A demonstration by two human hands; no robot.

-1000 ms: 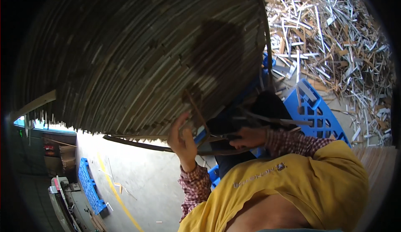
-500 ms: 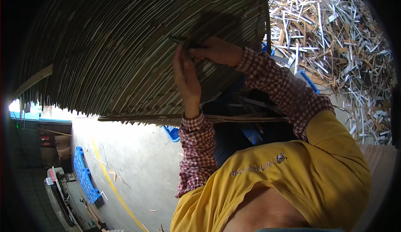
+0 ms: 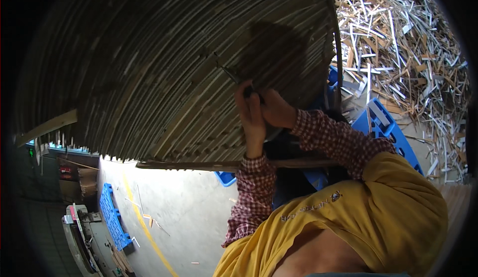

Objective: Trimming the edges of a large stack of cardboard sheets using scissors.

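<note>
A large stack of thin, layered brown-grey sheets (image 3: 164, 87), probably cardboard, shows me its close-set edges. In front of it, my right hand (image 3: 279, 109) is closed round the dark handle of a thin pointed tool (image 3: 231, 74); its exact kind is unclear. The tool's narrow metal tip points up and left, at or close to the sheet edges. My left hand (image 3: 253, 120) is right beside the right one, its fingers bent against the tool near the handle. Shadow hides part of the grip.
Along the stack's lower side runs a thin board edge (image 3: 209, 166). A heap of cut strips (image 3: 398, 43) covers the floor at right, near a blue plastic pallet (image 3: 398, 137). Another blue pallet (image 3: 113, 217) and a grey machine (image 3: 84, 237) stand at lower left.
Both hands and the tool have shifted down and right along the sheet edges. My view has also moved, with more of the blue pallet at right now showing.
</note>
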